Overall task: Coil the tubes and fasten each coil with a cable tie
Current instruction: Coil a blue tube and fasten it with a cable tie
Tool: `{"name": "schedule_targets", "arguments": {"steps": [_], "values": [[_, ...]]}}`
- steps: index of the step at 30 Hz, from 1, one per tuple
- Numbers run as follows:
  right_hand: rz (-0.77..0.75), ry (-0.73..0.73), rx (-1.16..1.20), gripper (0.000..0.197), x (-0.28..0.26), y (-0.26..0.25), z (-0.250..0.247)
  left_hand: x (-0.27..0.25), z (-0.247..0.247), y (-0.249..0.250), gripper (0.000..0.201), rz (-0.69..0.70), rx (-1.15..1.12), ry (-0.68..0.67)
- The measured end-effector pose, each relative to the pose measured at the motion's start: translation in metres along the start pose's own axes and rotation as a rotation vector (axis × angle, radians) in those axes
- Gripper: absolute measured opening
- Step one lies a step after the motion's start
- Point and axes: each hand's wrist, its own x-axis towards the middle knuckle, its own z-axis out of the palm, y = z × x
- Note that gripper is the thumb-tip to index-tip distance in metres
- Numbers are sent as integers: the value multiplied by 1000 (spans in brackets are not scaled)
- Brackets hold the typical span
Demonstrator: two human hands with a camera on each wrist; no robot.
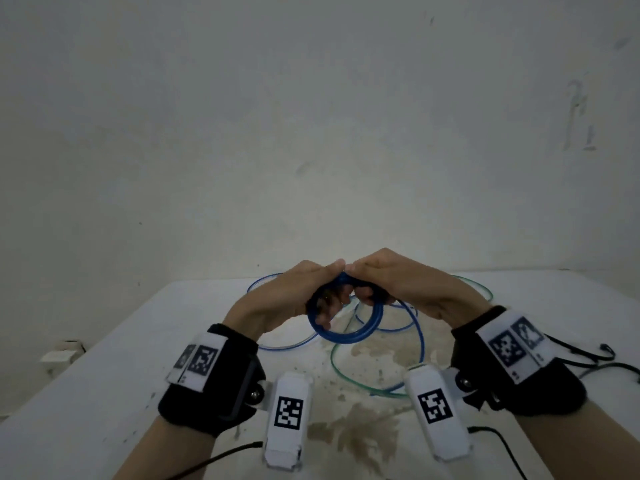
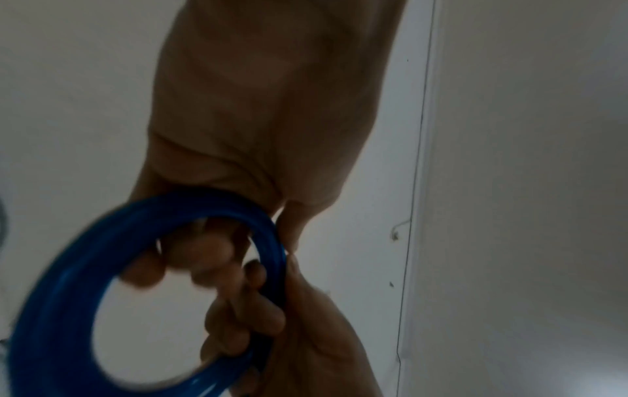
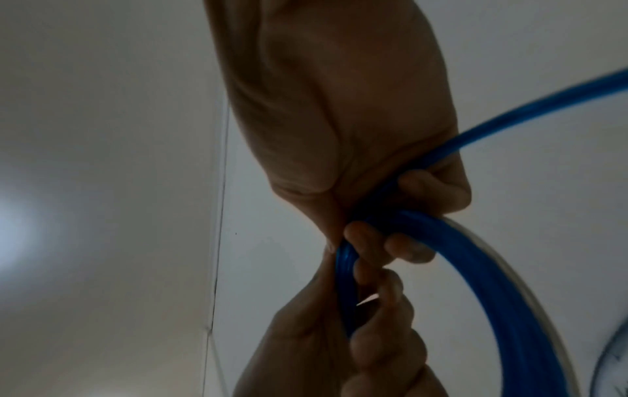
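I see the blue coil (image 1: 346,320) raised above the table (image 1: 104,375), near its middle, its upper arc gripped by both hands. My left hand (image 1: 291,296) curls its fingers (image 2: 210,257) through the ring; my right hand (image 1: 391,282) pinches the same bundle just beside it, knuckles almost touching. One blue strand (image 3: 543,107) trails out of the right fist. Loose blue tube (image 1: 417,327) and green tube (image 1: 337,365) lie looped on the stained tabletop beneath. The wrist bands (image 1: 204,362) carry black-and-white square code markers; I can read no lettering on them.
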Motion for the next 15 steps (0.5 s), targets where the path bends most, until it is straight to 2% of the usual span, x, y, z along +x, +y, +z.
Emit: {"name": "schedule_targets", "arguments": {"steps": [3,6,10,12,15], "values": [[13,-12,4,38,0,-6,-6,1,3,1,40,16,-90,-21],[35,0,41,43,0,-4,-11,1,4,2,38,29,-233,54],[-47,-33,432,37,-1,13,-8,0,1,3,39,104,-323,173],[-84,-46,606,30,-1,20,-6,-1,3,0,39,126,-309,184],[-103,-48,560,26,-3,17,-6,-3,2,-4,40,110,-293,109]]}}
